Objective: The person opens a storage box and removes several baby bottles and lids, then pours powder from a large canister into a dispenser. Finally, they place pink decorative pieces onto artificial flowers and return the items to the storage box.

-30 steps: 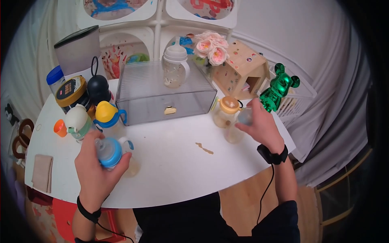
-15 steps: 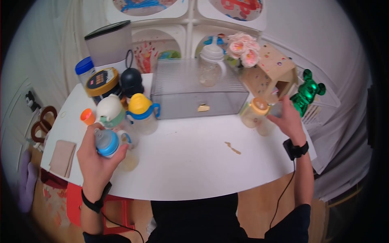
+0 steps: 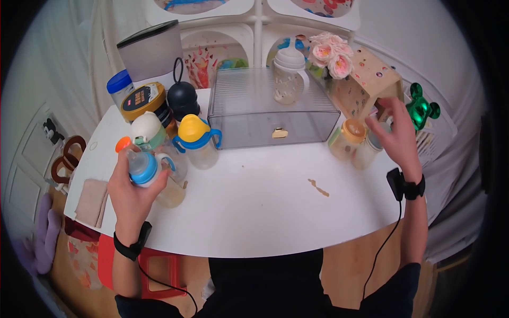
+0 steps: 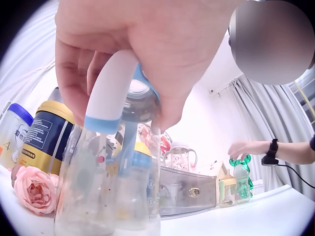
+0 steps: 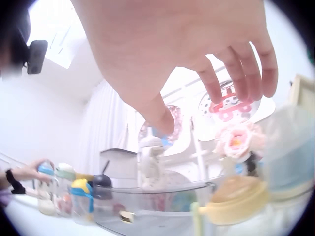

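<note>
My left hand [image 3: 132, 191] grips a clear baby bottle by its blue collar [image 3: 143, 168], with the bottle at the table's left side. The left wrist view shows its white and blue handle [image 4: 109, 93] under the fingers. My right hand [image 3: 400, 139] is over the right end of the table, with its fingers spread and nothing in them. Just below it stands a clear-capped bottle [image 3: 366, 156], beside a bottle with a yellow-orange lid [image 3: 350, 139]. In the right wrist view the fingers [image 5: 241, 73] are apart from the clear cap [image 5: 291, 147].
A grey see-through drawer box [image 3: 244, 132] stands at the back, bearing a white-topped handled bottle [image 3: 289, 79]. Left of it are a yellow-topped cup [image 3: 196, 138], a pale-green-collared bottle [image 3: 148, 130] and a gold-lidded tub [image 3: 143, 100]. A brown smear [image 3: 319, 188] marks the table.
My right hand has let go of the clear-capped bottle, which now stands close beside the yellow-lidded one, and has risen. My left hand has carried its bottle leftward. The head view has shifted.
</note>
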Tool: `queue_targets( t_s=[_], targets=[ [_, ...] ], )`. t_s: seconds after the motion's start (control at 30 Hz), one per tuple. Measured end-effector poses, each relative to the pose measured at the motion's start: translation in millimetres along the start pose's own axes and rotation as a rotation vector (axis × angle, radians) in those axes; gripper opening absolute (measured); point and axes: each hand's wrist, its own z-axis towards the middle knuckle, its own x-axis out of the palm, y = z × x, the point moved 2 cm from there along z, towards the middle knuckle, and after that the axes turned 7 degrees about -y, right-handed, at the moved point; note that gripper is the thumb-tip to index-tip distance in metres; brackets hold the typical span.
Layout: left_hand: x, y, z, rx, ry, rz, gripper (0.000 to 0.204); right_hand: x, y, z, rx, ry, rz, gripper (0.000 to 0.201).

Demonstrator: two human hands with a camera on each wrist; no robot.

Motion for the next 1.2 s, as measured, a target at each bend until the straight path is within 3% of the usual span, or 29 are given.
queue_targets(
  t_s=[0.1,0.2,0.3,0.4,0.43,0.5,0.6,0.83,0.9,1.03,1.1,1.2],
  targets=[
    [-1.3,3.4,1.6,-0.007,-0.016,0.032,0.081,14.9,40.9,19.2,0.082,0.151,0.157,0.053],
    [-22.4,-14.6,9.0,0.096,-0.137,0.13,0.1,47.5,61.8,40.2,-0.082,0.137,0.141,0.059],
    [-48.8,-59.8,26.9,0.352,-0.178,0.228,0.072,75.0,84.1,60.1,-0.096,0.136,0.084,0.068],
    [-29.0,-110.4,45.7,0.636,0.138,0.226,0.045,97.8,97.5,76.6,-0.085,0.171,0.07,0.076],
    [-18.0,-124.5,51.4,0.605,0.336,0.359,0.035,102.3,101.3,78.1,-0.067,0.193,0.076,0.073],
    [3.9,-115.5,61.7,0.657,0.606,0.444,0.037,109.4,105.2,81.2,-0.031,0.234,0.083,0.068],
    [32.8,-111.4,75.3,0.68,0.751,0.502,0.041,123.7,95.5,86.9,-0.057,0.271,0.077,0.056],
    [61.4,-99.6,94.0,0.516,0.943,0.612,0.039,112.1,96.9,78.1,0.015,0.081,0.38,0.042],
    [64.7,-95.9,96.3,0.497,0.928,0.652,0.039,96.2,95.5,68.7,-0.04,-0.034,0.412,0.04],
    [66.2,-92.8,95.8,0.486,0.912,0.695,0.04,43.7,74.6,37.6,-0.006,-0.049,0.529,0.038],
    [64.7,-95.0,97.3,0.463,0.93,0.709,0.042,-0.9,70.1,13.8,0.21,0.078,0.542,0.037],
    [66.8,-93.9,101.0,0.424,0.951,0.765,0.047,-32.0,38.5,-25.2,0.302,0.044,0.572,0.032]
  ],
)
